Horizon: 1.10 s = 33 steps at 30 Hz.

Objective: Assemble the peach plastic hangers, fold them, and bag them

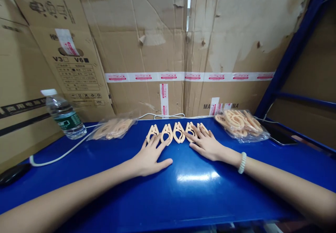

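Note:
Several beige plastic pieces, which look like folded travel hangers, stand in a side-by-side row on the blue table. My left hand lies with fingers spread, its fingertips over the lower parts of the leftmost hanger and the hanger beside it. At the row's right end, my right hand is also spread, fingers over the rightmost hanger and its neighbour, partly hiding both. Between the hands, the middle hanger shows in full. Neither hand is closed around anything.
Clear bags of beige hangers lie at left and right. A water bottle, a white cable and a black object are at left. A dark phone lies far right. Cardboard walls the back.

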### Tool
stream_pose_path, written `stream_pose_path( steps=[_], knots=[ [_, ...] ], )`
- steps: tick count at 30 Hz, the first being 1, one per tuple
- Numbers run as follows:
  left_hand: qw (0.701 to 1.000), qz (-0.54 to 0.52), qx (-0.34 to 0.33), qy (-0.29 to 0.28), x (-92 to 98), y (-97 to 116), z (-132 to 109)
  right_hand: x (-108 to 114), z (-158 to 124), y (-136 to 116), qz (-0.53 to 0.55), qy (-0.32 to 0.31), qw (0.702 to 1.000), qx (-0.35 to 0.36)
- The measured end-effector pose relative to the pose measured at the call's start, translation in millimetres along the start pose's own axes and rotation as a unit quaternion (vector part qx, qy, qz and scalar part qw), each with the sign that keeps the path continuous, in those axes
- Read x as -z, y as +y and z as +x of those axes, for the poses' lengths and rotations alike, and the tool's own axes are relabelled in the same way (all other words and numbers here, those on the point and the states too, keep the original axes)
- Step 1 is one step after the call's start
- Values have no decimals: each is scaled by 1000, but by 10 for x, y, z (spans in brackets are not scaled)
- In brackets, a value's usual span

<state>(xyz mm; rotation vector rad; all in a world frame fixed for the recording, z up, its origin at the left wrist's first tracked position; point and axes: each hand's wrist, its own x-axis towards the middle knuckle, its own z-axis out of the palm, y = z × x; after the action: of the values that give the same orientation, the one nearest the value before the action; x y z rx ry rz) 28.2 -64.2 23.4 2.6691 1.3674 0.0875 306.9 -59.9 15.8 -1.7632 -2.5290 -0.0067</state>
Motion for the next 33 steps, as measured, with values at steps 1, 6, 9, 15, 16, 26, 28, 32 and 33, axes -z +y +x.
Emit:
stream_pose_path(
  steps=[1,6,9,15,16,26,28,32,33],
  knots=[
    [1000,0,-1,0,8,-51,39,-5,58,2,0,0,1000,-2],
    [1000,8,-9,18,64,-271,289,-17,390,53,3,-3,1000,-11],
    [999,13,-6,34,84,-344,420,-12,540,70,1,-2,1000,-11],
    [995,31,-7,91,37,-370,490,-44,580,54,-6,49,999,-1],
    [994,36,-6,105,26,-366,477,-52,562,46,-8,63,998,-2],
    [963,120,-102,217,-13,-277,90,188,-76,-423,-47,210,969,118],
    [957,131,-111,232,-23,-270,59,225,-192,-535,-52,233,958,161],
    [950,138,-114,256,-30,-275,63,182,-211,-588,-43,301,922,239],
    [949,138,-115,259,-29,-279,66,161,-190,-573,-38,309,918,244]
  ],
)
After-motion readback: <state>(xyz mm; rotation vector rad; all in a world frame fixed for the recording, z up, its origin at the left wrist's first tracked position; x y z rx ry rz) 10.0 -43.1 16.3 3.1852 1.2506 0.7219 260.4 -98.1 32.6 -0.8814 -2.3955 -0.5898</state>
